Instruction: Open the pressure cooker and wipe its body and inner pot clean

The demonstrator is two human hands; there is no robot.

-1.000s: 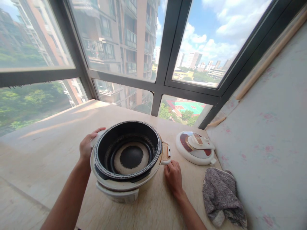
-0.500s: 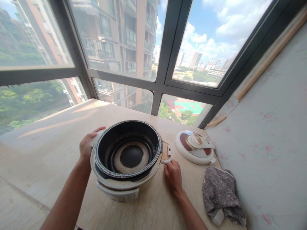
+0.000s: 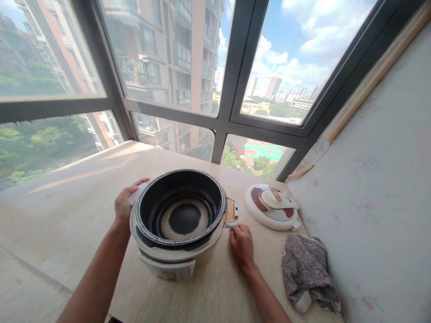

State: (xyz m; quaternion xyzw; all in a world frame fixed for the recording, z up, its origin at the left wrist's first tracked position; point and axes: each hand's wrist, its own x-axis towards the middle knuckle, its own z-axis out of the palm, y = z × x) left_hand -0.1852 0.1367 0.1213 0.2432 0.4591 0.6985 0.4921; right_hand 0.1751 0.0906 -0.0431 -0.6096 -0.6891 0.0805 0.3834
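An electric pressure cooker point(image 3: 168, 271) with a white body stands on the stone-patterned surface, its top uncovered. Inside sits a black inner pot point(image 3: 183, 179), with a worn, pale ring on its bottom and a chipped rim. My left hand point(image 3: 123, 202) is closed round the handle on the cooker's left side, the thumb side uppermost. On the other side, my right hand point(image 3: 241, 244) has its fingers curled at the right handle point(image 3: 232, 224), which partly hides the fingertips. Right of the cooker lies its white and brown lid point(image 3: 272, 206), apart from both hands.
A crumpled grey-brown cloth point(image 3: 308, 271) lies at the right, near the flower-patterned wall point(image 3: 380, 211). Dark-framed windows point(image 3: 224, 121) border the far side of the beige surface point(image 3: 84, 179). Buildings and trees stand outside.
The view has shifted slightly, with the lid and cloth appearing a little further left. Both hands keep their places at the cooker's handles.
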